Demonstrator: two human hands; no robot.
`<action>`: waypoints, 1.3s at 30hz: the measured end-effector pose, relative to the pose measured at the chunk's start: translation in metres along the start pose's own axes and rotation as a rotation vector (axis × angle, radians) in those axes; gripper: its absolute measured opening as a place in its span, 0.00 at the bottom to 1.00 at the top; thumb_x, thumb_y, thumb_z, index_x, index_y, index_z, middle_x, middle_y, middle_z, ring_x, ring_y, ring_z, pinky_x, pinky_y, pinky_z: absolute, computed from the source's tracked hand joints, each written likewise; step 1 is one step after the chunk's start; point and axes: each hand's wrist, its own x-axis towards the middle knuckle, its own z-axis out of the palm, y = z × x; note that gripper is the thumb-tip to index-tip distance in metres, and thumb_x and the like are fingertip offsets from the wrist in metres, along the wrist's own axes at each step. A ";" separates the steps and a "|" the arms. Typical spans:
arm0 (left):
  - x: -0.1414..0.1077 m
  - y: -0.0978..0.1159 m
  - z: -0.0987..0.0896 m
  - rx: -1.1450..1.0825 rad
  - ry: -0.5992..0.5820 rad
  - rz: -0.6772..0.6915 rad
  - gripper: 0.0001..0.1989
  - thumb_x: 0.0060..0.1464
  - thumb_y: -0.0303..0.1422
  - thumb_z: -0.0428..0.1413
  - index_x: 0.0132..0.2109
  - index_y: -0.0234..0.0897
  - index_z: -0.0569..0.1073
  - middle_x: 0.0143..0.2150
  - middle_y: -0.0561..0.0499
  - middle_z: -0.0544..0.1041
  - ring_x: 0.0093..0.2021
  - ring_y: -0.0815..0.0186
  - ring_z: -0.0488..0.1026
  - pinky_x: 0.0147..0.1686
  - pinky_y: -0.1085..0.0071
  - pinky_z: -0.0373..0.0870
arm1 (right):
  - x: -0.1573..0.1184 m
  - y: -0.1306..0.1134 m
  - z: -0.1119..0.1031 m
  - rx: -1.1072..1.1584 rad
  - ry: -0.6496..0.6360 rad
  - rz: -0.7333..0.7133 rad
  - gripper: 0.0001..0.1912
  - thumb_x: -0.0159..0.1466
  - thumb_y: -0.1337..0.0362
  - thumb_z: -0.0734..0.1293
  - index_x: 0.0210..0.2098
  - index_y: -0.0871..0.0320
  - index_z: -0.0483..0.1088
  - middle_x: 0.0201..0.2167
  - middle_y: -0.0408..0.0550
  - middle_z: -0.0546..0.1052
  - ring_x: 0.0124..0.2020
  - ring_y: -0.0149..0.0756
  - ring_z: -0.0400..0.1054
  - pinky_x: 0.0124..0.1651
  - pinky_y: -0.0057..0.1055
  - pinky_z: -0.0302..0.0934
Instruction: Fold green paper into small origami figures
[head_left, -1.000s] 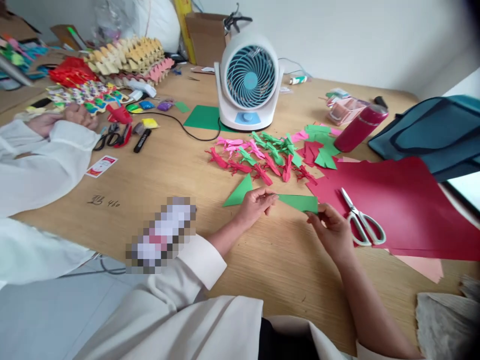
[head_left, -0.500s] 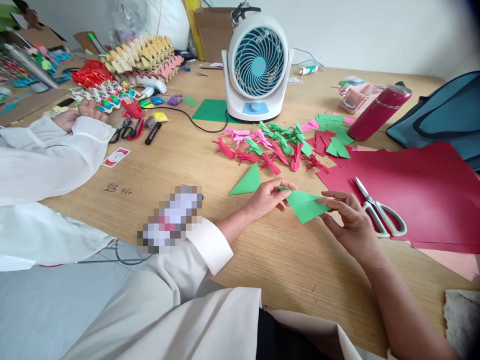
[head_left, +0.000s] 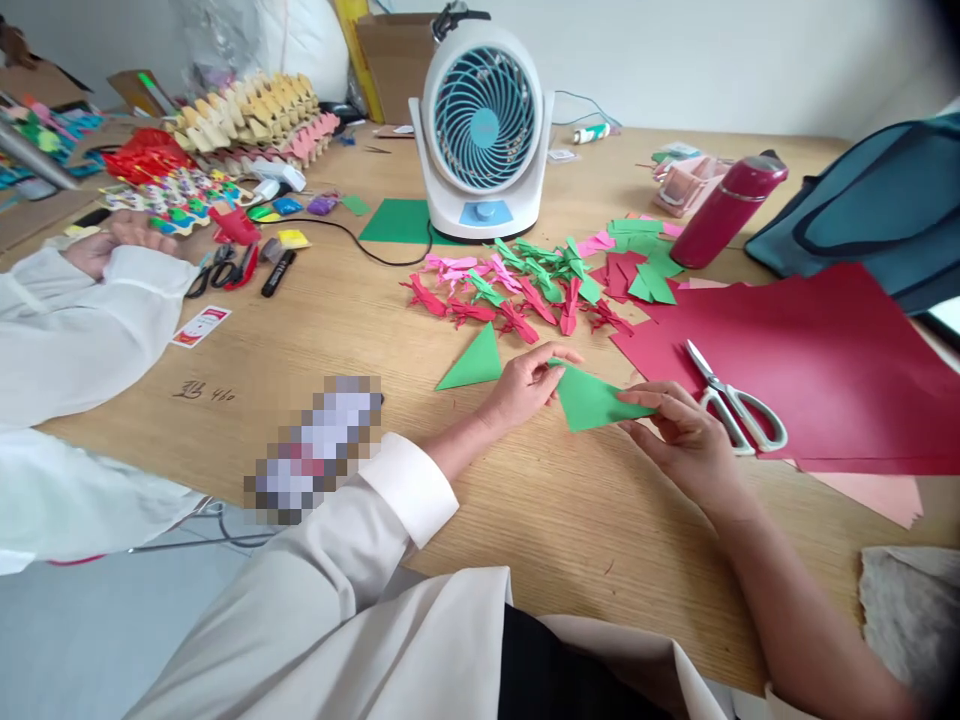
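Paper [head_left: 592, 400], green, smooth, matte, w/ straight edges & pointed corners, sits tilted just R of frame ctr, btwn both hands, over a wood-grain worktop [head_left: 525, 540]. L hand [head_left: 531, 380]: grip closed to a pinch on the paper's left corner. R hand [head_left: 675, 425]: grip likewise nearly closed, fingers on top, thumb beneath, pinching the right end. Qty: 1 pc held by 2 hands.

Ctr frame, just beside L hand: 1 flat green triangle [head_left: 474, 360], crisp edges. Above the hands, folded paper figures [head_left: 517, 322], creased, spindly: approx 6 red; pink & green ones overlap, can't count exactly. R of those, loose red & green cut pcs [head_left: 652, 285], flat, overlapping, no. unclear.

Mid-right of frame: large smooth red sheet [head_left: 847, 370], maybe more than 1 layer, can't tell; 1 pr scissors [head_left: 731, 395], metal blades, white handles, at its left edge nr R hand. 1 peach sheet [head_left: 874, 495] pokes out below.

Upper ctr: 1 white plastic fan [head_left: 486, 130], round, spiral blue grille. Upper right: 1 glossy magenta bottle [head_left: 724, 215], cylindrical; 1 teal bag [head_left: 855, 210]. Upper left: bumpy egg trays [head_left: 247, 115], yellow over pink, stack count unclear; co-worker's white sleeve [head_left: 97, 320] lower down.
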 end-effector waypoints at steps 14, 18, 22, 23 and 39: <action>-0.008 0.014 -0.006 -0.089 -0.184 -0.083 0.20 0.47 0.23 0.51 0.49 0.34 0.74 0.38 0.51 0.76 0.34 0.70 0.74 0.37 0.72 0.75 | 0.002 0.001 0.007 0.170 0.066 0.055 0.11 0.64 0.63 0.71 0.46 0.50 0.76 0.42 0.48 0.72 0.45 0.37 0.68 0.46 0.34 0.68; -0.008 0.014 -0.007 -0.105 -0.203 -0.095 0.22 0.47 0.22 0.53 0.51 0.33 0.73 0.39 0.50 0.77 0.38 0.69 0.74 0.43 0.72 0.72 | 0.003 -0.001 0.008 0.268 0.089 0.086 0.13 0.62 0.61 0.72 0.47 0.49 0.76 0.44 0.48 0.72 0.46 0.37 0.68 0.46 0.34 0.69; -0.006 0.011 -0.009 -0.054 -0.174 -0.087 0.18 0.51 0.27 0.57 0.51 0.33 0.75 0.42 0.49 0.77 0.41 0.68 0.73 0.44 0.73 0.70 | 0.004 -0.001 0.009 0.311 0.091 0.109 0.14 0.61 0.62 0.73 0.47 0.48 0.76 0.43 0.47 0.71 0.45 0.36 0.68 0.45 0.32 0.68; -0.006 0.011 -0.010 -0.049 -0.171 -0.088 0.18 0.51 0.28 0.57 0.51 0.33 0.75 0.44 0.48 0.77 0.42 0.67 0.73 0.45 0.72 0.70 | 0.004 -0.001 0.009 0.312 0.091 0.115 0.14 0.61 0.61 0.73 0.47 0.48 0.76 0.43 0.47 0.71 0.45 0.36 0.68 0.45 0.32 0.68; -0.007 0.007 -0.013 -0.124 -0.242 -0.112 0.25 0.49 0.35 0.65 0.54 0.36 0.73 0.41 0.49 0.73 0.36 0.70 0.71 0.36 0.75 0.69 | 0.003 -0.005 0.007 0.280 0.087 0.118 0.11 0.63 0.57 0.71 0.44 0.52 0.75 0.42 0.49 0.71 0.43 0.38 0.67 0.44 0.34 0.66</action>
